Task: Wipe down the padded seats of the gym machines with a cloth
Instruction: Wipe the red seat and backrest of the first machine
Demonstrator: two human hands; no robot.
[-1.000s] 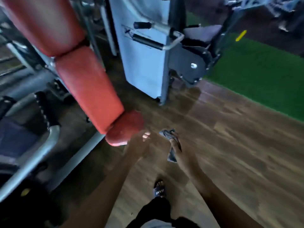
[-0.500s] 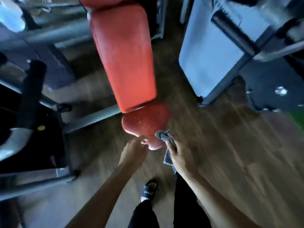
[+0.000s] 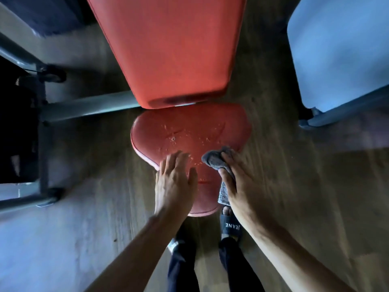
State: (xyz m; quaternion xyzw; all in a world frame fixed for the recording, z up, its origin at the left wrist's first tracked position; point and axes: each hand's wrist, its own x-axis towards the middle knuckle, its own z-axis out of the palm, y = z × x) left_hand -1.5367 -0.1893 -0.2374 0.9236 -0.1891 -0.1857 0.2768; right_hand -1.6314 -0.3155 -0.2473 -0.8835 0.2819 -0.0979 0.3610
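Clutching the bunched grey cloth, the right hand has just reached the red seat at frame centre, left hand now flat beside it, so wiping can begin.

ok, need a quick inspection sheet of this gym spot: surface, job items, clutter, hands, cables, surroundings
Surface: red seat, pale flecks across its top; dirt or wear, cannot tell.
Job's things: grey cloth bunched on the seat's right side; red backrest just beyond the seat.
Clutter: nothing seen.
Hands: left hand lies flat on the seat, fingers straight; right hand grips the cloth.
Cables: nothing seen.
Surroundings: wooden floor; grey frame bar to the left; pale blue machine panel to the right; slipper on the floor by the seat's near end.
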